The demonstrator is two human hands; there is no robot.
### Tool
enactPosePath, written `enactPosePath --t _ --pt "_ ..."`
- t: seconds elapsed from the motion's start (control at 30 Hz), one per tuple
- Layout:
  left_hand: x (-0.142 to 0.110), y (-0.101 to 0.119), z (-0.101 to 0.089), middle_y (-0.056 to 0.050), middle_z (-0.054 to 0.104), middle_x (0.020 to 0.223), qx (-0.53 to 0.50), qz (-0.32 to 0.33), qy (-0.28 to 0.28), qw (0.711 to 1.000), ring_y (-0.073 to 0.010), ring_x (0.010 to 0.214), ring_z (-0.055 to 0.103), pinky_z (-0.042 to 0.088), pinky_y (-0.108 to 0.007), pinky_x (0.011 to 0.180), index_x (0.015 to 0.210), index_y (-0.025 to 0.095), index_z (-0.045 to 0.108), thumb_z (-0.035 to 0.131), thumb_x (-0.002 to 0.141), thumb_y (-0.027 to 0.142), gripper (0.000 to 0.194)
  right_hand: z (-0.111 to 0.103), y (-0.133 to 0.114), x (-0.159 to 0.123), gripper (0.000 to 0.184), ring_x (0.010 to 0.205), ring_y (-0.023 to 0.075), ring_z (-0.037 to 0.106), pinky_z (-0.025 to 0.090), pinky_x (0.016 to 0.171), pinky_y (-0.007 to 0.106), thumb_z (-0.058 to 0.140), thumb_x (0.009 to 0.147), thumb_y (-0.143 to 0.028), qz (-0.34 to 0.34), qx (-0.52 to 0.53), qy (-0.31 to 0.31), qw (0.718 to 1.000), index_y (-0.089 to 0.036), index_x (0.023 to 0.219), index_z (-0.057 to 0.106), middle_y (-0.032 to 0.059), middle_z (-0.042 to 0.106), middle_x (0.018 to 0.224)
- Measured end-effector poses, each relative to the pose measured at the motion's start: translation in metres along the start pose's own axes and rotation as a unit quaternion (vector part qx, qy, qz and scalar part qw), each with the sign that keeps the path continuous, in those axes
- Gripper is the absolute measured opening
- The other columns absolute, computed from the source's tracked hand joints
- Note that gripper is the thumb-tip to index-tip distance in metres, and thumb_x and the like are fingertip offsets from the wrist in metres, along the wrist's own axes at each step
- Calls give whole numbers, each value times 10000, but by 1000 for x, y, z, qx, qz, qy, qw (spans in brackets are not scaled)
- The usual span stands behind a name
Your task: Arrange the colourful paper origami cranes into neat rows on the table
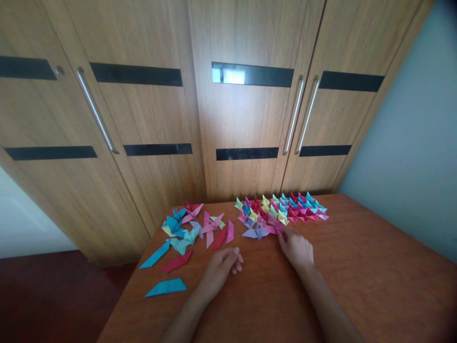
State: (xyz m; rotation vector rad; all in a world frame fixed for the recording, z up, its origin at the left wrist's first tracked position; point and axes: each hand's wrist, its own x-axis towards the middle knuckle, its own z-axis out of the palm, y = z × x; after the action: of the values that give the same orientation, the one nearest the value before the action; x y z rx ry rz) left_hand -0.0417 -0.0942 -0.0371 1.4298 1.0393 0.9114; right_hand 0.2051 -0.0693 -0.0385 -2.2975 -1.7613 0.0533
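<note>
My right hand (295,248) reaches forward on the wooden table (374,276), its fingertips pinching a pink folded paper piece (273,229) at the near edge of a tidy block of several coloured origami pieces (282,209). A purple origami piece (255,233) lies just left of it. My left hand (222,267) rests on the table with fingers curled loosely and nothing visible in it. It lies just below a loose pile of blue, pink and red folded papers (194,224).
Separate folded strips lie at the table's left: a blue one (166,287), a red one (176,261) and a long blue one (155,254). Wooden wardrobe doors with metal handles (294,114) stand right behind the table. A pale wall is to the right.
</note>
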Motion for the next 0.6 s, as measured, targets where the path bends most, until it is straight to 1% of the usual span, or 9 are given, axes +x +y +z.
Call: enactPosePath --t 0.17,0.37,0.6 --pt "0 1 0 -23 612 609 4 -4 -2 1000 -114 541 518 355 -208 503 741 138 629 443 854 506 427 2 2 0 266 770 187 625 372 592 242 384 907 -392 -8 21 12 1000 -251 902 610 46 665 881" --pt "0 0 0 -23 608 609 3 0 -2 1000 -114 540 517 356 -209 503 743 139 630 447 852 507 425 4 2 0 269 777 190 624 376 602 251 380 903 -393 -9 25 11 1000 -255 923 611 52 663 896" --pt "1 -1 -1 -20 606 604 5 -2 -6 1000 -112 536 511 365 -215 515 746 137 629 453 842 517 430 4 2 0 289 758 199 630 358 578 252 386 897 -438 -1 23 16 1000 -240 897 596 48 664 868"
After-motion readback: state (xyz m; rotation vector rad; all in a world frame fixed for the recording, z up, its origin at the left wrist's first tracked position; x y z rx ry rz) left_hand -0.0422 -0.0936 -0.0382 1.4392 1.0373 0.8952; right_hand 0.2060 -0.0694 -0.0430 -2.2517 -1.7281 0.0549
